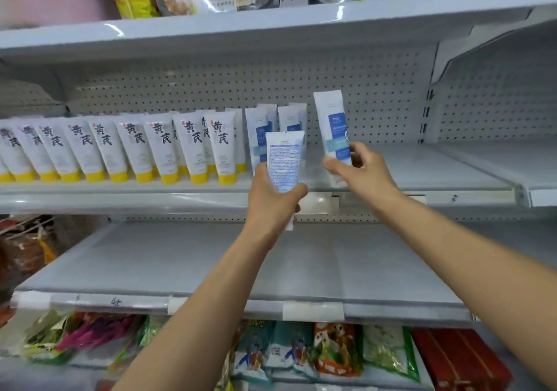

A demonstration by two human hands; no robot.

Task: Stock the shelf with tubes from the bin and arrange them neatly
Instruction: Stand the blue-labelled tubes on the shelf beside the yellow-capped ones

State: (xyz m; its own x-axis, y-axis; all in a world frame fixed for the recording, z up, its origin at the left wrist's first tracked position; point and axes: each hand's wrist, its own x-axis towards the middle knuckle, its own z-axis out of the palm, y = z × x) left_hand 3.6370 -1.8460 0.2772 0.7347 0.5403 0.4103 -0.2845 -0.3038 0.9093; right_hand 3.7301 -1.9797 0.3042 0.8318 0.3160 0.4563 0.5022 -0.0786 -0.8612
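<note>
Nearest, at six o'clock, coloured snack packets [331,351] lie on the lowest shelf. Above them the left hand [272,198] has its fingers wrapped round a white tube [284,161], print side facing out. At two o'clock from it the right hand [361,170] pinches a blue-labelled tube [331,125] upright at the front of the middle shelf [437,176]. Farther back, at ten o'clock, yellow-capped tubes [120,149] stand in a row.

Pale grey metal shelving [271,26] fills the view. Its pegboard back [241,83] stands behind the left hand [272,201] and right hand [361,170]. A bare shelf [211,264] lies below them. A 2nd bay [497,104] adjoins to their right. Glare [116,30] streaks the edge above them.
</note>
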